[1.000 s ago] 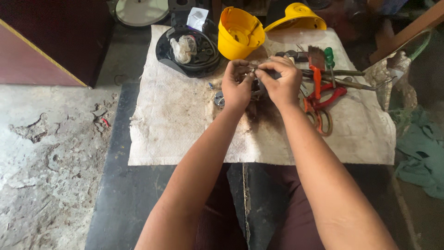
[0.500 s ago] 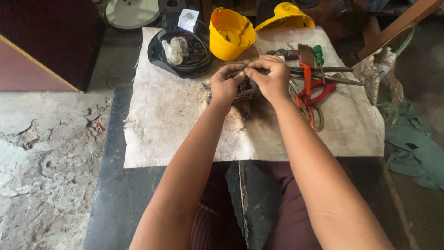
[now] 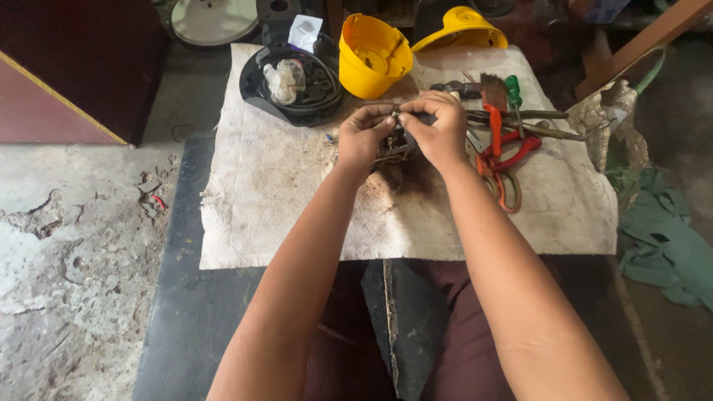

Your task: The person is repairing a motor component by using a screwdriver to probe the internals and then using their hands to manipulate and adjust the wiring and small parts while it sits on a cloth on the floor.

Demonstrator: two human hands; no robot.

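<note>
Both hands, left (image 3: 362, 139) & right (image 3: 440, 128), pinch small dark metal part (image 3: 395, 142); greasy, details unclear.

Only two items of that kind in view. Small white paper packet or tag (image 3: 304, 33), roughly square with a folded corner, faint dark print too small to make out, propped at the far edge of the black round tray (image 3: 256, 96), just behind its rim, left of the yellow cup (image 3: 371, 56). Clear crumpled plastic bag (image 3: 284, 79), whitish and see-through, lying inside that same tray among dark parts, contents not discernible. No signs, no screens, no labelled boxes anywhere on the pale cloth (image 3: 282, 200) or the floor around it
</note>
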